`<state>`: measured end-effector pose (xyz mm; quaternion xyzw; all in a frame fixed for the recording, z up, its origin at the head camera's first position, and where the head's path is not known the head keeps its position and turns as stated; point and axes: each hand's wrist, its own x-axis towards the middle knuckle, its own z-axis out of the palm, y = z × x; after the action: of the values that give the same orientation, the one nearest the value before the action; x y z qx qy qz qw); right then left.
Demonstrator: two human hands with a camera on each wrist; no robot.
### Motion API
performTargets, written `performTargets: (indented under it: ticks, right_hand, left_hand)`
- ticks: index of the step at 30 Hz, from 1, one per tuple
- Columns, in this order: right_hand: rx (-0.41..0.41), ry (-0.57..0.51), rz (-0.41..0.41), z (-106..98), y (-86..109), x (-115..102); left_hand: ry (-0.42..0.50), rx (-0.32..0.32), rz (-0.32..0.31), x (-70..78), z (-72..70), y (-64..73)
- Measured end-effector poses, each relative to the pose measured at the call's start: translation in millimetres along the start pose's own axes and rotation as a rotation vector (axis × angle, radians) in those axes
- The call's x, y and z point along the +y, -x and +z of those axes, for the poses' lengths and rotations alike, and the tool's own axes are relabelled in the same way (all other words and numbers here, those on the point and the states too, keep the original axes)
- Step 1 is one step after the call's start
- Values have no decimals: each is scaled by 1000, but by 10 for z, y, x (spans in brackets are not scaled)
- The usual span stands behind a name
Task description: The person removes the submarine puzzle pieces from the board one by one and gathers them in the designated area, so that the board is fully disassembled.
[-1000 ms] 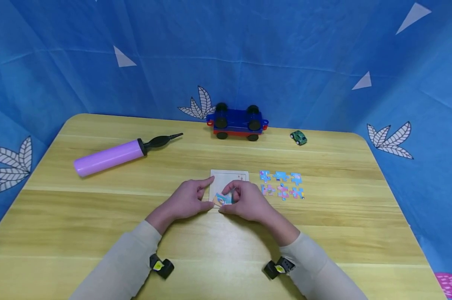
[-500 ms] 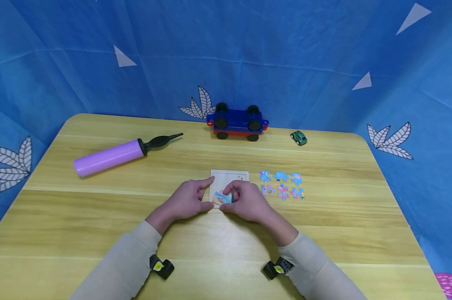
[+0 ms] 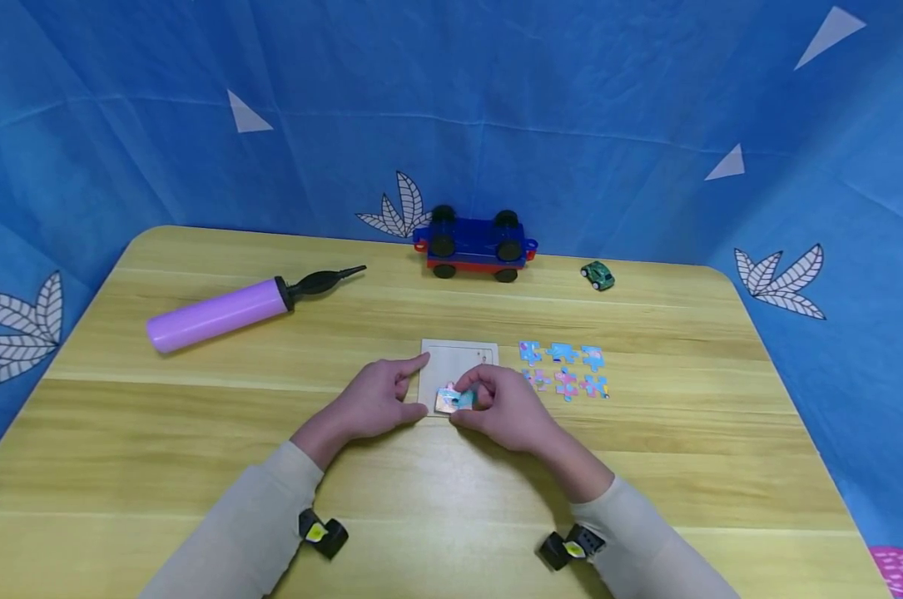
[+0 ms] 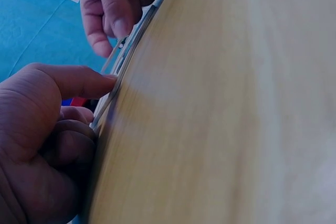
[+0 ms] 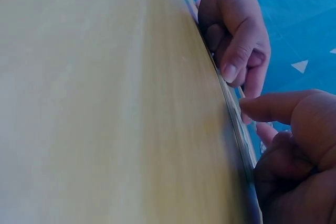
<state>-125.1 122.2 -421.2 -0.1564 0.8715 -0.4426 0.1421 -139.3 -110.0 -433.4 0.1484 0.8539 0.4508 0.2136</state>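
A thin white puzzle board (image 3: 445, 361) with a printed border lies flat on the table. My left hand (image 3: 376, 399) rests at its left side, thumb at the near left corner and index finger further up, both fairly straight; the other fingers are curled in. Over the near part of the board, my right hand (image 3: 509, 409) pinches a light blue jigsaw piece (image 3: 445, 401) between thumb and index finger. Its right end is partly hidden by the fingers. In the left wrist view, the left thumb (image 4: 97, 81) touches the board's edge.
Several loose jigsaw pieces (image 3: 566, 383) lie in two rows right of the board. A purple hand pump (image 3: 219, 314) is at the left. Near the back edge are an overturned blue and red toy wagon (image 3: 475, 240) and a small green toy car (image 3: 597, 275).
The right hand has shifted slightly right, bringing the jigsaw piece away from the board's near left corner and turning it. My left hand stays in place.
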Motion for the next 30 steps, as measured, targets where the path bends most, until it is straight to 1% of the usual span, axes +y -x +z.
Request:
performTargets:
  ticks: [6,10,16,25,30]
  right_hand:
    - [24,-21,15,-100,150,80]
    - [48,-21,28,-177,240,132]
    - [59,-2,36,-307,361,218]
    - [53,29,25,-503,475,379]
    - [51,42,41,-596,519,447]
  left_hand:
    - [2,-12,5,18,-6,10]
    - [5,-11,4,19,-3,12]
    - [11,-7,2,10,4,12]
    - [5,-3,-19,36,3,10]
    - [-7,4,-25,40,6,6]
